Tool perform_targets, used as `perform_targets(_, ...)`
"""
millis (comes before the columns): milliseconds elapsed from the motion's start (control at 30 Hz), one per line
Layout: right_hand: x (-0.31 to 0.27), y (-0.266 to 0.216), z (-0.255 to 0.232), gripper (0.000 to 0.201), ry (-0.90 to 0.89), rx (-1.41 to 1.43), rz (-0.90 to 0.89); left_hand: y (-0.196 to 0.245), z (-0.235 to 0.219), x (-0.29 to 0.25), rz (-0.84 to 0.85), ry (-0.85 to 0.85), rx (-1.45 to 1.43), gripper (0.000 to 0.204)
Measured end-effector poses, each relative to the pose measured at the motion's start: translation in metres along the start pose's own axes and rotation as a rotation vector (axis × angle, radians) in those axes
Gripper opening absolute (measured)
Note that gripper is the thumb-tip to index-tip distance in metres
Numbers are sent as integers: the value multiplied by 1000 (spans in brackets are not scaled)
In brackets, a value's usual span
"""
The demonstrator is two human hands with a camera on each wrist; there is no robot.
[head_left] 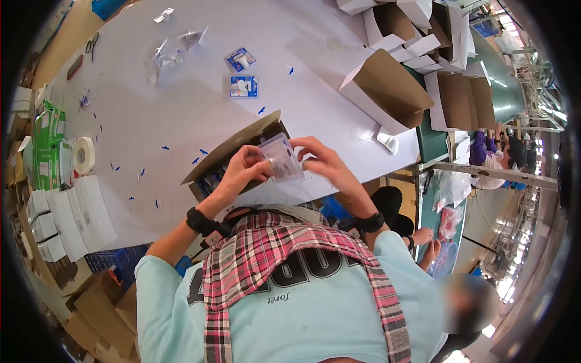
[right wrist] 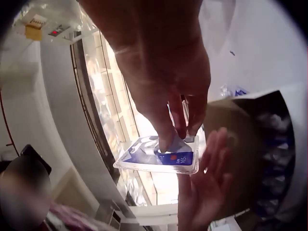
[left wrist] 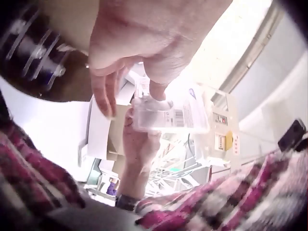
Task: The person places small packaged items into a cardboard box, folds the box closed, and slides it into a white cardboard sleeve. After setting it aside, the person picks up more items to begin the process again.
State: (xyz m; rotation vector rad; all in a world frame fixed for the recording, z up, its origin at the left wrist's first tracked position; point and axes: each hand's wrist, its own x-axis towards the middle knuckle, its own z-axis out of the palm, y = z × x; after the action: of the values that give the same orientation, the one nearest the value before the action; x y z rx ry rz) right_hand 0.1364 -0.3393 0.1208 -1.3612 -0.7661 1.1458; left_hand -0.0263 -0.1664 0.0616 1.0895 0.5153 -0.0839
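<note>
A clear plastic blister pack (head_left: pixel 282 158) is held up over a long open cardboard box (head_left: pixel 233 145) at the table's near edge. My left hand (head_left: pixel 243 171) grips the pack's left side, its thumb on the clear plastic. On the other side my right hand (head_left: pixel 330 166) pinches the pack's right edge. A blue and white printed card (right wrist: pixel 175 158) shows in the pack in the right wrist view, under my right thumb. Several similar packs (right wrist: pixel 275 166) stand in a row inside the box.
Two blue and white packs, including a flat card pack (head_left: pixel 244 86), lie farther back. Small blue clips (head_left: pixel 203 152) are scattered about. Open white boxes (head_left: pixel 387 91) crowd the right; a tape roll (head_left: pixel 83 155) and folded white cartons (head_left: pixel 85 212) lie left. Another person (head_left: pixel 499 151) sits far right.
</note>
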Motion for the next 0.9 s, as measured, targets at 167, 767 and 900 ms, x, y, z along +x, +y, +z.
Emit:
perform_targets(167,-8,-1,14,27,63,-279,150,-12,11,0,102,4,238,33)
perform_targets(767,76,39,30,11,275,-1411,-120,-60,-20,18,638,-85,1561,61)
perform_targets(900,75,50,34,11,246,-1516,-147,-63,-23,21,649,-96,1545,58)
